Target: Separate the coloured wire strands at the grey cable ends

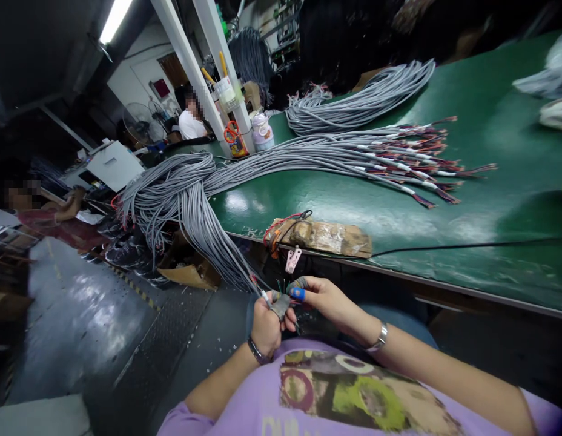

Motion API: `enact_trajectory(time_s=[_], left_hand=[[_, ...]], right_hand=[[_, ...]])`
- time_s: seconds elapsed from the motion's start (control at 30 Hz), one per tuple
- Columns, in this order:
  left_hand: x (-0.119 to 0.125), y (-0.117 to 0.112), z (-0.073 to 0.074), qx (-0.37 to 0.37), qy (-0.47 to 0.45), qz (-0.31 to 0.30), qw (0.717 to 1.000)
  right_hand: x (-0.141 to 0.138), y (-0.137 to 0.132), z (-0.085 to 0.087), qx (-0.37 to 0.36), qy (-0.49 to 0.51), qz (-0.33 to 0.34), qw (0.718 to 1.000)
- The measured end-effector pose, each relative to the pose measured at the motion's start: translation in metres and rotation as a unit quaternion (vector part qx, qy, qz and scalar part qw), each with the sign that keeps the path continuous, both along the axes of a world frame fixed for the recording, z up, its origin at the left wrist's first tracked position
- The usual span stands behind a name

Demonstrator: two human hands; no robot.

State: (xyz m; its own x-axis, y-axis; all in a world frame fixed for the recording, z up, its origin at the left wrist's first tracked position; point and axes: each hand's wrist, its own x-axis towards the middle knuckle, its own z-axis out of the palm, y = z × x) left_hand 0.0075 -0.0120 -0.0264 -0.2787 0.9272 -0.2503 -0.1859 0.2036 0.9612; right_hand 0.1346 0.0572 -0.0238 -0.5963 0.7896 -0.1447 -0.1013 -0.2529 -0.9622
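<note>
My left hand (266, 324) is closed round the end of a grey cable (235, 266), its thumb wrapped in grey tape. My right hand (324, 301) pinches the thin coloured wires sticking out of that cable end; its fingertip wears a blue cover. Both hands meet in front of my chest, below the edge of the green table (490, 109). The cable runs up and left into a thick bundle of grey cables (181, 188) that drapes off the table corner.
More grey cables with stripped red and white ends (399, 157) lie across the table, another coil (353, 100) behind them. A taped wooden block (326, 236) sits at the near edge, a black cord (467, 246) beside it. Seated people are far left.
</note>
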Motion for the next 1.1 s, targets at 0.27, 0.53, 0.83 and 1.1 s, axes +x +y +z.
enact_trajectory(time_s=[0.27,0.53,0.83,1.1], left_hand=[[-0.002,0.000,-0.004,-0.005,0.002,-0.013,1.000],[-0.002,0.003,-0.005,-0.002,-0.018,-0.002,1.000],[-0.003,0.002,-0.009,0.000,-0.017,-0.021,1.000],[-0.002,0.004,-0.007,0.008,-0.031,0.011,0.999]], right_hand=[[-0.001,0.003,-0.009,-0.011,-0.006,-0.126,0.992],[0.002,0.007,-0.001,-0.139,0.085,-0.025,0.986],[-0.006,0.004,-0.007,-0.076,0.054,-0.054,0.994],[-0.006,-0.001,-0.010,-0.017,0.046,-0.091,0.995]])
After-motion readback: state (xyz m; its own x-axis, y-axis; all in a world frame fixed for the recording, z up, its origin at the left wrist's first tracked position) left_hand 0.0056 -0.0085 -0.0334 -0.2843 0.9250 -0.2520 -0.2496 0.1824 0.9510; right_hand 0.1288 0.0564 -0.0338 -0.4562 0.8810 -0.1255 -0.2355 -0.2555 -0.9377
